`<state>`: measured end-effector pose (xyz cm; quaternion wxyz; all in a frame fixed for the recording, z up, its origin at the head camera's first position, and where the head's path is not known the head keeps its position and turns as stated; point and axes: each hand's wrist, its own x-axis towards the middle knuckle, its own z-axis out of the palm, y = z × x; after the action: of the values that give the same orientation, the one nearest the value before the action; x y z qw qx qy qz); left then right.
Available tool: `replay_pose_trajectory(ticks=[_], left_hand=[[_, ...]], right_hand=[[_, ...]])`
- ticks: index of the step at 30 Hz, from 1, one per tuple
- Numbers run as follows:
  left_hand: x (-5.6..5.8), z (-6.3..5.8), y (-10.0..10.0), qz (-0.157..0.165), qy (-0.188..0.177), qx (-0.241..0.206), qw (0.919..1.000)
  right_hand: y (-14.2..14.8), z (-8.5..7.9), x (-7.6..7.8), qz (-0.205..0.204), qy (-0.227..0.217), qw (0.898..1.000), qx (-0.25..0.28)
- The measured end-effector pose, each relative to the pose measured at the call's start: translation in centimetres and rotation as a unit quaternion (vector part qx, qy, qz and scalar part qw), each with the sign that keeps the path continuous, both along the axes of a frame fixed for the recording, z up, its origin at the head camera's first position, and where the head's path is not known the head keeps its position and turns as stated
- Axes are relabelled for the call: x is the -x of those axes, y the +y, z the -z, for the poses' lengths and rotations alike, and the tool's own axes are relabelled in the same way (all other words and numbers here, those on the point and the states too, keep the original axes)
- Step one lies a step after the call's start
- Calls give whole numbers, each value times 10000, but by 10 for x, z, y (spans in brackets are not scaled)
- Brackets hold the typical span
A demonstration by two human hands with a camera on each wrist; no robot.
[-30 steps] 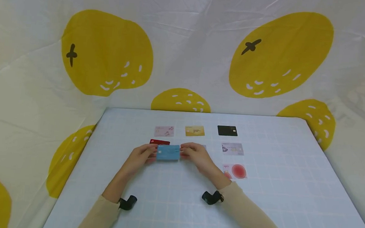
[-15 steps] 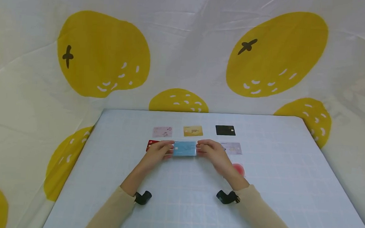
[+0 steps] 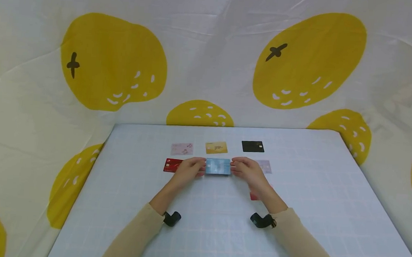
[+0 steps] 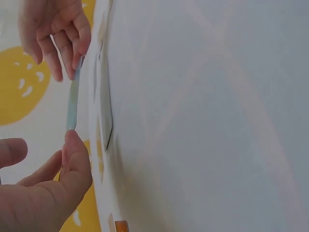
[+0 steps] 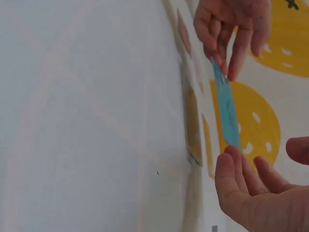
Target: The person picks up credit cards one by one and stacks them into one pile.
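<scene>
A light blue bank card (image 3: 218, 166), with a small chip at its left, spans the gap between my two hands. The fingertips of my left hand (image 3: 187, 170) touch its left end, and those of my right hand (image 3: 248, 173) are at its right end. Both wrist views show the card (image 4: 73, 104) edge-on between the fingertips, above the table, with each thumb (image 5: 298, 150) standing apart from it. A red card (image 3: 172, 165) lies partly behind my left hand. To the right, a pale purple card (image 3: 265, 166) and a red-and-pink card (image 3: 254, 196) are partly hidden by my right hand and forearm.
Along the back lie a pink card (image 3: 182, 148), a gold card (image 3: 216, 147) and a black card (image 3: 253, 146). The pale checked tabletop (image 3: 206, 228) ends at a white curtain (image 3: 212, 45) printed with yellow fruit.
Both hands have moved right and slightly away with the blue card between them. More of the red card shows, while the right hand now covers more of the purple card.
</scene>
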<state>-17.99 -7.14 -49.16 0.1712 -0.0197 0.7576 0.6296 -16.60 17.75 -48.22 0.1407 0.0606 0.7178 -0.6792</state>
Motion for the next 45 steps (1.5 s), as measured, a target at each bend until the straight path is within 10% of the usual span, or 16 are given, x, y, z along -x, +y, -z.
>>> replay_pose_trajectory(ticks=[45], left_hand=[[9,13,8,140,-120,863,9961]], right_hand=[[-8,17,5,-129,41,9914,-1298]])
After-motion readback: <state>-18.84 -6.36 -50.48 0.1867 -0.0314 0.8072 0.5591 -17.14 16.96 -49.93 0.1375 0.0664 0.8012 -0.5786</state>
